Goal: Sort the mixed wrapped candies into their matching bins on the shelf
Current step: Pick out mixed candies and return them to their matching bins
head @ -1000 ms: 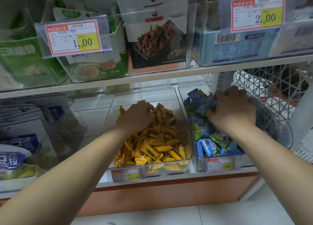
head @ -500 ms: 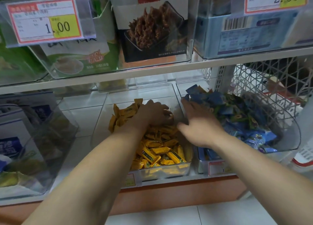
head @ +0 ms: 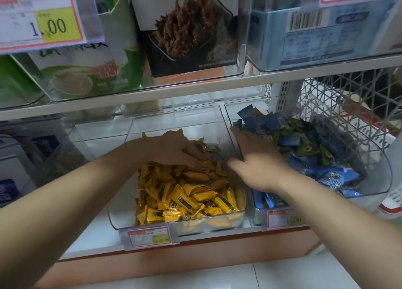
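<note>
A clear middle bin [head: 121, 214] holds a heap of yellow wrapped candies [head: 191, 197]. My left hand [head: 171, 149] lies palm down on the back of that heap, fingers spread and pointing right. A few green-wrapped pieces [head: 212, 150] lie just past its fingertips. To the right, another clear bin [head: 378, 179] is piled with blue and green wrapped candies [head: 304, 158]. My right hand [head: 258, 164] straddles the wall between the two bins. Its fingers stretch straight to the edge of the blue pile and its thumb sticks out over the yellow side. I see nothing held in either hand.
The upper shelf [head: 195, 88] hangs low over the bins with boxed snacks and price tags [head: 41, 16]. A white wire basket [head: 339, 105] stands behind the right bin. A bin of blue-and-white packets [head: 26, 158] sits at the left. Price labels [head: 150, 236] clip the bin fronts.
My right hand came out of the blue bin and moved left to the wall between the bins. My left hand stayed on the back of the yellow heap. The view moved closer.
</note>
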`<state>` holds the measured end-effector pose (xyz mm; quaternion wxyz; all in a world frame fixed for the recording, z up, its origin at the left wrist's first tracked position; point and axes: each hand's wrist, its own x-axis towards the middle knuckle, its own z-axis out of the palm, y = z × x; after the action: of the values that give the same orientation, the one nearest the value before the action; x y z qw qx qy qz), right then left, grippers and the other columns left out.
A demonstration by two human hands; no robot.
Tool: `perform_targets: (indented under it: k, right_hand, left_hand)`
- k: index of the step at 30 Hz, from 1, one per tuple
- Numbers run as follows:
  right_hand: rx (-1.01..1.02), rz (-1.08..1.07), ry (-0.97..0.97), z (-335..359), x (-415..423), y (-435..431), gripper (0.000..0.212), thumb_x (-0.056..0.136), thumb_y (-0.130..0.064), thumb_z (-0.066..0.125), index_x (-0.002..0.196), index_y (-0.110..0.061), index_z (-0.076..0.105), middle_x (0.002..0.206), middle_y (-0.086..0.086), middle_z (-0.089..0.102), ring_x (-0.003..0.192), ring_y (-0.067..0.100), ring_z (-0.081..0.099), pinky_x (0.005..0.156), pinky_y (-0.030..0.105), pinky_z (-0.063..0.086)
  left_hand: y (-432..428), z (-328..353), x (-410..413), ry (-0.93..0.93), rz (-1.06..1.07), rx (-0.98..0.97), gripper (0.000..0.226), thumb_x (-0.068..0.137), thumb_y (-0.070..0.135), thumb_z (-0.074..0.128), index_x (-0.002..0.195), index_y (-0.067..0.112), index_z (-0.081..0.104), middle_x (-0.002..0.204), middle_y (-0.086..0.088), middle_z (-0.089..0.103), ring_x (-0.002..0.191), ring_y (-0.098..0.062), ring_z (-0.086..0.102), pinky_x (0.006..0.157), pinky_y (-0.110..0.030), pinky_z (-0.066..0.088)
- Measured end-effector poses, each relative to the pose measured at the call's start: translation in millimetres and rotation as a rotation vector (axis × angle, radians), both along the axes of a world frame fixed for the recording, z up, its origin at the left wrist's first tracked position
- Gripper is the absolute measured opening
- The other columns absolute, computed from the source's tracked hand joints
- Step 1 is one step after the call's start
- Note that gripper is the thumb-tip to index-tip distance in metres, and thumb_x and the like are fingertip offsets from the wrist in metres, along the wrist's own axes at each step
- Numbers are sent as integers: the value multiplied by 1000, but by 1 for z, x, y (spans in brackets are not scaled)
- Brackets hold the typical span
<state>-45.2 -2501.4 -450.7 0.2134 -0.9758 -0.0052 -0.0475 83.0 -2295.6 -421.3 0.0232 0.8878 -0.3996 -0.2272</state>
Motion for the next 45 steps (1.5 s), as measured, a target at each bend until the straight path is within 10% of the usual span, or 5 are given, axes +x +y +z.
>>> perform_targets:
  k: [5, 13, 18, 35, 45]
  right_hand:
    - [7, -7, -12, -1, -1, 2, 80, 92, -47, 51, 158, -22, 12, 156, 5, 33, 139, 28, 36, 109, 39, 36]
    - [36, -14, -24, -2, -2, 1, 84, 80, -51, 44, 155, -23, 19, 145, 6, 44, 129, 29, 43, 103, 40, 40]
    - [43, -15, -31, -5, -1, -1, 89, 74, -56, 39, 155, -25, 18, 142, 4, 45, 128, 28, 44, 100, 37, 39]
    - [28, -13, -38, 1, -1, 0, 83, 84, -54, 59, 153, -23, 25, 147, 6, 41, 133, 30, 41, 104, 38, 38]
    - [-91, 19, -167, 24, -16, 26, 69, 87, -47, 59, 150, -27, 38, 147, 3, 46, 136, 28, 39, 105, 43, 43]
  left_hand:
    - [-43, -14, 18, -294, 119, -269, 25, 91, 41, 61, 111, 29, 71, 127, 6, 64, 114, -17, 58, 94, -30, 43]
    - [-83, -71, 45, -156, 210, 55, 71, 86, 56, 62, 144, 21, 41, 137, -4, 57, 120, -25, 54, 90, -34, 43]
    - [-88, -69, 43, -36, 181, 57, 47, 82, 45, 70, 121, 17, 65, 111, -5, 68, 90, -18, 59, 80, -32, 45]
    - [-11, 6, -11, 79, 530, -984, 12, 80, 12, 77, 79, 23, 76, 74, 10, 74, 71, -3, 68, 62, -14, 51]
    - [26, -4, -57, 159, 729, -1010, 29, 74, 28, 81, 101, 26, 69, 105, -6, 71, 87, -18, 72, 77, -34, 59]
